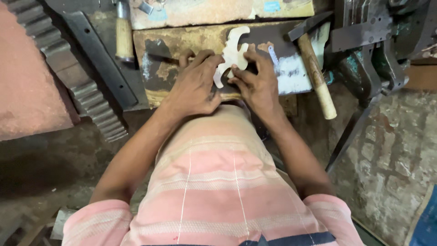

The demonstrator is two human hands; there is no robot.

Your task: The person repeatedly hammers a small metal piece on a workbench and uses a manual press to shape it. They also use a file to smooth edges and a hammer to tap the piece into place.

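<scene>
Pale flat cutout [232,53], curvy shape with hooked ends, sits upper centre of frame, lying flat on a worn, stained board [154,86] that serves as the table. Both hands on it. Left hand [193,86] comes in from lower left, palm down, fingers [210,60] pressed together against the cutout's left edge and the board beside it. Right hand [259,82] comes from lower right, fingers bent, tips pinching the cutout's lower right edge; index looks to rest on top of it. Can't tell if anything thin is held under the right fingers.

Progress, judged: cutout is placed and held flat against the board; no mark or cut line readable on the board around it, so whatever the piece is being held for looks early or midway, not finished.

Forearms both angle inward over the pink striped shirt [214,182], elbows out, wrists low.

Around: hammer [314,68] with wooden handle just right of the right hand, lying on the board's right end. Wooden-handled tool [124,38] upper left of the board. Dark metal bar [100,59] left of that. Toothed metal strip [91,95] far left. Metal vise-like frame [373,50] upper right.
</scene>
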